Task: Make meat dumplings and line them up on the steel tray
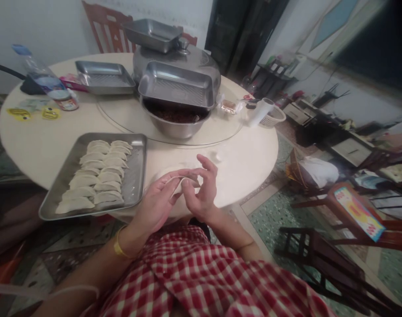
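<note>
Between my two hands, above the table's near edge, is a dumpling (185, 181), a pale folded wrapper partly hidden by my fingers. My left hand (159, 200) cups it from the left, thumb against its side. From the right, my right hand (202, 189) pinches its edge between thumb and finger, with the other fingers raised. Left of my hands, a metal tray (139, 176) holds two columns of folded dumplings (98, 176). Beyond my hands stands a metal bowl (176, 128) with dark filling (174, 115) inside.
An empty metal tray (179, 86) rests over the bowl's back rim. Behind it is a lidded pan (201, 59) with another tray (153, 33) on top. A third tray (106, 78), a water bottle (42, 75) and a jar (65, 100) stand left. A basket (274, 115) sits right.
</note>
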The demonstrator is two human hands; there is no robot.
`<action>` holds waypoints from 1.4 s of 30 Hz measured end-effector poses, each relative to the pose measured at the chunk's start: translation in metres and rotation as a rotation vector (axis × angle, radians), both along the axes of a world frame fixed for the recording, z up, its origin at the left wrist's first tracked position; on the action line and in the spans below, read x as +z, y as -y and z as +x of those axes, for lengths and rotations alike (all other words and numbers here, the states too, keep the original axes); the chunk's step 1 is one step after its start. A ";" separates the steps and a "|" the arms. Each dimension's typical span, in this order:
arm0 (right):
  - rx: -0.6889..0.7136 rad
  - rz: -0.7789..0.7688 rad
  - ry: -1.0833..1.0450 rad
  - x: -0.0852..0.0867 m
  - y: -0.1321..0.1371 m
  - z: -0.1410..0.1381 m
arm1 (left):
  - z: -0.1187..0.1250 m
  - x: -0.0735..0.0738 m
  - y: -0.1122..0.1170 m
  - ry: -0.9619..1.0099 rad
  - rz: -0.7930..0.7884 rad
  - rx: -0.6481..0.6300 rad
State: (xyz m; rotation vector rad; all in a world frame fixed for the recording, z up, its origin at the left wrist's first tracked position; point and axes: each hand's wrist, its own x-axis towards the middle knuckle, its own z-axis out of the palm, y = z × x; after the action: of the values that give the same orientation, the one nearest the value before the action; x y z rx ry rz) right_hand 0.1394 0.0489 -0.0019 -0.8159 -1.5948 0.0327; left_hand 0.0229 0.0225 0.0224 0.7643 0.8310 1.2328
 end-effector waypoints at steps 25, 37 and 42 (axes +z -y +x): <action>0.593 -0.590 -0.391 -0.004 -0.003 -0.011 | -0.014 -0.015 -0.004 -0.443 0.274 0.252; 0.606 -0.776 -0.448 -0.008 0.007 -0.007 | -0.046 -0.011 0.002 -0.691 0.281 0.230; 0.587 -0.744 -0.356 -0.008 0.005 -0.007 | -0.050 -0.012 0.002 -0.705 0.287 0.249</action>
State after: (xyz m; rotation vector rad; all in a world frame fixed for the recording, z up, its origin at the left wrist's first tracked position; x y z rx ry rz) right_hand 0.1328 0.0438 -0.0102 -0.7999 -1.4205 1.1825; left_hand -0.0269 0.0206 0.0107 1.4045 1.3663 1.3301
